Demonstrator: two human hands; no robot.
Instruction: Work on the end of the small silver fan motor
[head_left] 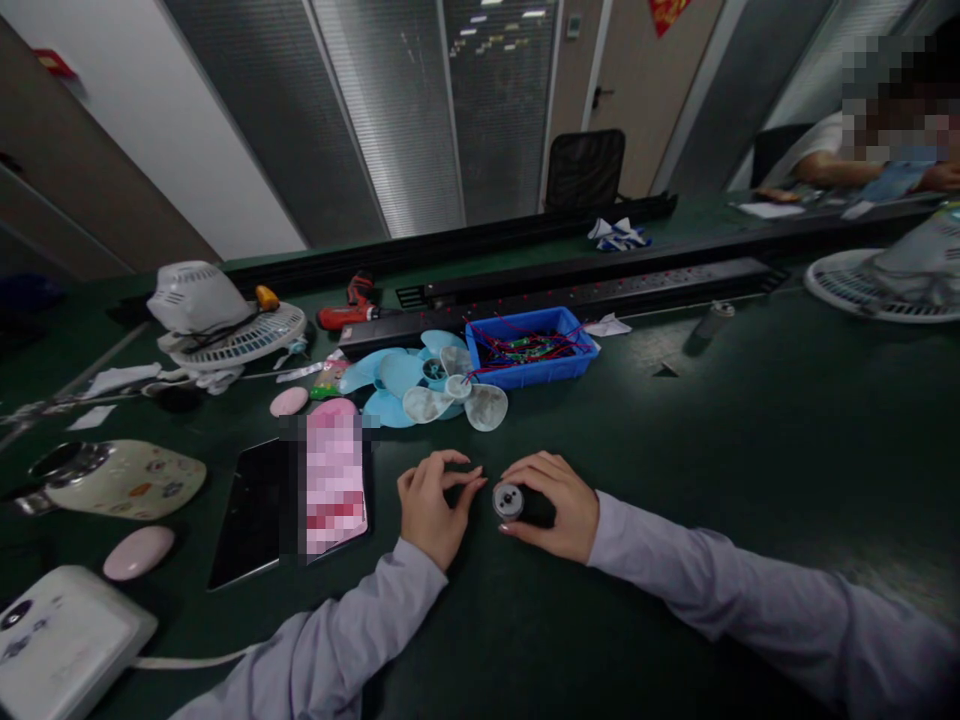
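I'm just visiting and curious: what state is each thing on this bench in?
Small motor: lying on the table, gripped by the right hand.
Left hand: empty, fingers curled.
Fan blades: loose, unmounted.
Blue bin: open, holding wires.
Tablet: screen dark.

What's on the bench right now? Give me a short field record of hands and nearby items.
right hand: curled around a small round motor, metal end facing the camera
left hand: beside the motor, fingertips pinched together, whether it holds anything cannot be told
behind hands: pale blue fan blades, blue bin with wired circuit boards
left of hands: dark tablet
surface: dark green table
far right: another person, seated
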